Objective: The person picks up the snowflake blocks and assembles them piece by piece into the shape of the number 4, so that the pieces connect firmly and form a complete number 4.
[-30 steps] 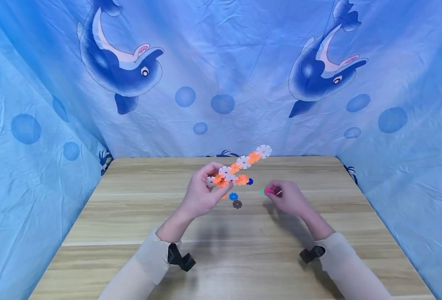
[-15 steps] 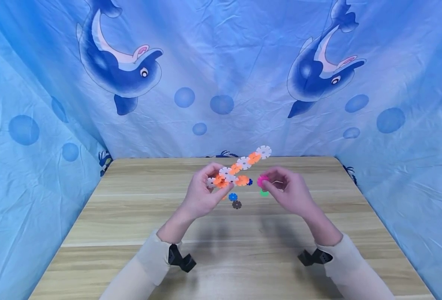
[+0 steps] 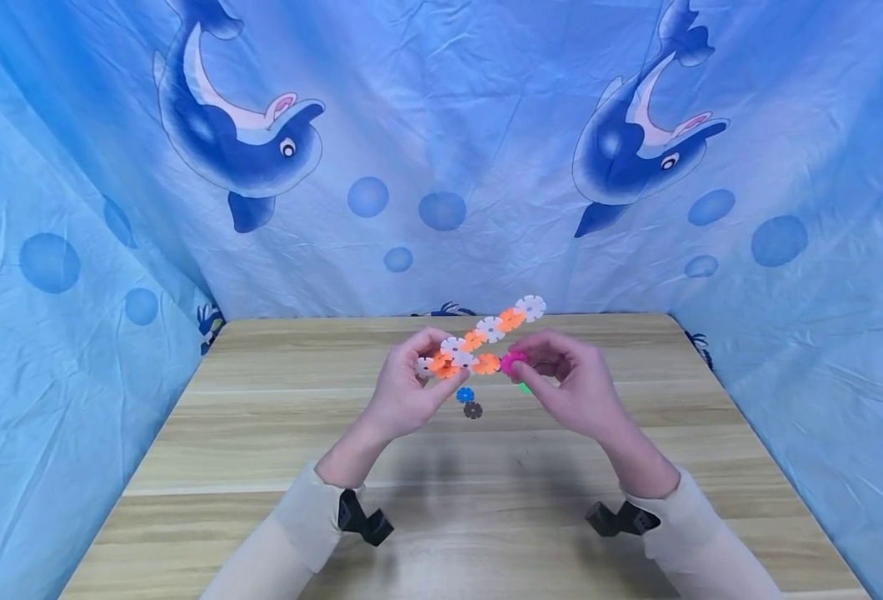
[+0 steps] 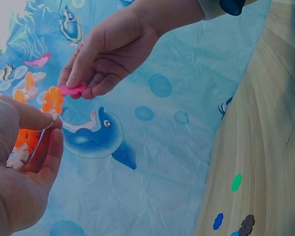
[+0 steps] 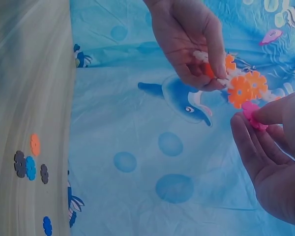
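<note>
My left hand (image 3: 411, 387) pinches a joined chain of white and orange snowflake discs (image 3: 473, 340) above the table. One branch of it slants up to the right and ends in a white disc (image 3: 530, 308). A shorter branch ends in an orange disc (image 3: 486, 364). Between thumb and fingers, my right hand (image 3: 572, 379) pinches a pink snowflake disc (image 5: 253, 116). In the right wrist view the pink disc's edge meets the rim of the end orange disc (image 5: 240, 91). Part of the chain is hidden behind my left fingers.
On the wooden table (image 3: 441, 533) below lie loose discs: a light blue one (image 3: 466, 395), a dark brown one (image 3: 473, 410), a green one (image 4: 236, 182), an orange one (image 5: 35, 144) and a dark blue one (image 4: 218, 221). Blue dolphin-print cloth (image 3: 441, 125) surrounds the table.
My right hand has lifted the pink disc from near the green one and brought it left and up to the orange end of the chain. My left hand stays nearly still.
</note>
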### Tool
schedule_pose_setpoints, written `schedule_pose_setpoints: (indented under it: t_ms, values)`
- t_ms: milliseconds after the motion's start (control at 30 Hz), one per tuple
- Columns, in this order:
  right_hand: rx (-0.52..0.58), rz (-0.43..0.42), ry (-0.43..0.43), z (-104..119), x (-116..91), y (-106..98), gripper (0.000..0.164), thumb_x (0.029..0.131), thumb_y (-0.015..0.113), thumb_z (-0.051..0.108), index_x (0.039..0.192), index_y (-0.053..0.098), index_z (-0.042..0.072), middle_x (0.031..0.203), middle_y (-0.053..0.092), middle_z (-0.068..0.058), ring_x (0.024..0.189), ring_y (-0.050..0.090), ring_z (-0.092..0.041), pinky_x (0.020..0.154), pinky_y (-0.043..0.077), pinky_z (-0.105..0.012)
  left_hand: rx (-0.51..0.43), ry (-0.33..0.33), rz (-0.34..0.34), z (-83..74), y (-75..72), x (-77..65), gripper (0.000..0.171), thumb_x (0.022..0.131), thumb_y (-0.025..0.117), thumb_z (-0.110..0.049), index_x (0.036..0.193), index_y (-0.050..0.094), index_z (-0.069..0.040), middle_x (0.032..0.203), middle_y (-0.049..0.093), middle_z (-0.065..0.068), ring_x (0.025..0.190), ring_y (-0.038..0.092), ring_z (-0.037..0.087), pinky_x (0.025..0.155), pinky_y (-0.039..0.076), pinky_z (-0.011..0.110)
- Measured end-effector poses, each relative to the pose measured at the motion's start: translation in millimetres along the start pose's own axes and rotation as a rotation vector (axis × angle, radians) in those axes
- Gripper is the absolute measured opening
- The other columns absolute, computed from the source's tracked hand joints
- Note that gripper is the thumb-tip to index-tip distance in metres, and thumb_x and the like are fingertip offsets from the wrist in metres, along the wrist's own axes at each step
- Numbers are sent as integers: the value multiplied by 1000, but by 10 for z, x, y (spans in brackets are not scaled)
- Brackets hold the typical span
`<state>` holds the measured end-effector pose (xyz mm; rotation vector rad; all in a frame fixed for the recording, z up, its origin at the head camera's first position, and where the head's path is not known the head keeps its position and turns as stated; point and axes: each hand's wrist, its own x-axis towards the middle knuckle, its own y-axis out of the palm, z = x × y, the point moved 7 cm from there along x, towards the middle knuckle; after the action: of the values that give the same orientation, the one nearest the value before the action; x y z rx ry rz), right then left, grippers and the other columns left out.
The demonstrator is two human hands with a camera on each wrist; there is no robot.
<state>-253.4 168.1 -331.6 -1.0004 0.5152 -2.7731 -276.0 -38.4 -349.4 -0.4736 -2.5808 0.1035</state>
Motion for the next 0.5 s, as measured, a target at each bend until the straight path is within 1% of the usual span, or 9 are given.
schedule_pose_setpoints:
  t_ms: [133,167,267,400,500]
  values:
    - [7,0,-23,18,4,0,19,92,77,-8,108,75,3,97,80,-13,78,76,-13,70,67,-30,17,9,5,2,5,-1,29,91,77,6,118,65,3,113,70,22,95,70,9,83,65,24]
    - [7,0,-30,22,4,0,20,92,77,-8,108,76,3,97,80,-13,78,76,-10,70,67,-29,22,13,5,4,5,-1,29,91,77,6,117,65,3,112,70,21,94,70,9,82,65,24]
    - [2,-3,-47,31,1,-3,21,91,77,-9,108,77,3,97,80,-14,80,76,-9,70,66,-26,29,16,7,5,10,-3,29,91,77,6,117,65,3,112,70,21,94,70,8,81,65,23]
    - [-26,1,-57,47,-2,5,20,91,78,-9,107,78,3,99,80,-11,82,77,-11,71,65,-24,33,18,10,5,18,-4,29,91,78,6,117,66,2,113,70,21,95,70,9,82,65,24]
    - [-60,1,-66,73,-8,18,20,90,79,-7,107,79,4,101,81,-9,84,77,-11,74,66,-23,29,5,12,12,21,-4,29,91,78,6,118,66,2,114,71,21,96,71,10,83,66,24]
